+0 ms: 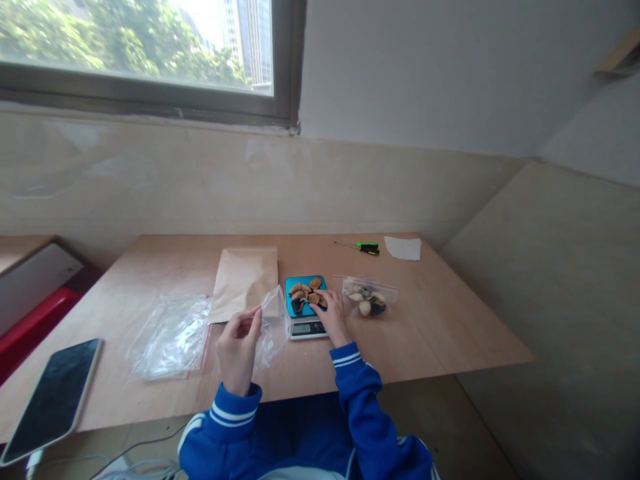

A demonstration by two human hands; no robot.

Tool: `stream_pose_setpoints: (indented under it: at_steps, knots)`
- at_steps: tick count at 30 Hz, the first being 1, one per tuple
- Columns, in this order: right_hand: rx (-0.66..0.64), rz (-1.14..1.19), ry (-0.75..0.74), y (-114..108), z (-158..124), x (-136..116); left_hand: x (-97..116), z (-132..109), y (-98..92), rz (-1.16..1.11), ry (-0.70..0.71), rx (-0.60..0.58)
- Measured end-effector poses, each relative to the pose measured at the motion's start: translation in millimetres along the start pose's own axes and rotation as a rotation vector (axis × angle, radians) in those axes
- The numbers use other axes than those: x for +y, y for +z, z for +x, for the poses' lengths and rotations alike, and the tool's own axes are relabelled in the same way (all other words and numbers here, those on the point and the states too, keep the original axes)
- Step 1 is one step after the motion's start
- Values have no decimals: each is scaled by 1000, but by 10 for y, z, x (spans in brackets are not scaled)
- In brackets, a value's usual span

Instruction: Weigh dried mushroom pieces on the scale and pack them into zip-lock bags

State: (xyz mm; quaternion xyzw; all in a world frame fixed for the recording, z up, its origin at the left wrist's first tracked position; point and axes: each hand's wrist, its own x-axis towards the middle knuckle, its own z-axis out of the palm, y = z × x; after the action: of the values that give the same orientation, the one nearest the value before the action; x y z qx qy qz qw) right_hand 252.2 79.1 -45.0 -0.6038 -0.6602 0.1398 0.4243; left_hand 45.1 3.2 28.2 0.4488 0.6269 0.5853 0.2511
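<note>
Plywood table (425, 333) under a window (135, 47): the left hand (239, 347) pinched a small clear bag (274, 323) just beside the scale (306, 327). The right hand (331, 319) touched the nuts (305, 292) heaped on it, grip unclear. A careless nudge risked scattering them.

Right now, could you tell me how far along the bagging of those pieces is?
One filled bag lies right of the scale. The left hand holds a clear bag while the right hand touches pieces on the scale. At left, empty bags lie unused.
</note>
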Motion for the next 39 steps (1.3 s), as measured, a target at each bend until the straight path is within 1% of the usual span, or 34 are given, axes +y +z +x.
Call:
stream_pose_setpoints:
  at_steps: [3, 7, 10, 12, 14, 15, 17, 18, 19, 21, 24, 26, 29, 31, 32, 35, 37, 39]
  knots:
    - [14, 36, 9, -23, -16, -15, 8, 4, -2, 16, 0, 32]
    - [44, 106, 47, -98, -29, -71, -6, 14, 3, 61, 68, 97]
    - [71, 333, 165, -197, -25, -222, -32, 16, 19, 107, 117, 136]
    - [58, 558, 268, -278, -36, -413, -50, 12, 38, 118, 145, 147]
    - [2, 808, 369, -356, -70, -665, -67, 3, 61, 129, 174, 149]
    - [-55, 933, 417, -388, -97, -801, -76, -5, 74, 140, 183, 149]
    - [-221, 1111, 473, -426, -160, -1053, -94, -22, 99, 154, 184, 137]
    - [-295, 1144, 488, -429, -191, -1154, -103, -32, 111, 145, 177, 120]
    - [-346, 1132, 492, -419, -221, -1230, -111, -42, 123, 118, 166, 102]
    - [-378, 994, 470, -371, -267, -1299, -120, -59, 146, 17, 134, 73]
    - [-333, 686, 390, -261, -308, -1245, -108, -78, 169, -149, 53, 77]
    - [-319, 588, 362, -196, -328, -1188, -86, -84, 173, -196, 3, 77]
    - [-374, 668, 358, -152, -355, -1197, -54, -87, 166, -155, -41, 70]
    - [-407, 754, 320, -160, -358, -1255, -45, -86, 159, -119, -54, 63]
    - [-401, 777, 290, -170, -350, -1281, -45, -83, 155, -110, -55, 63]
    - [-295, 746, 199, -188, -266, -1256, -54, -68, 138, -103, -39, 77]
    - [-191, 621, 105, -155, -162, -1116, -59, -55, 124, -86, -34, 92]
    - [-127, 425, -20, -74, -35, -904, -63, -44, 112, -67, -38, 101]
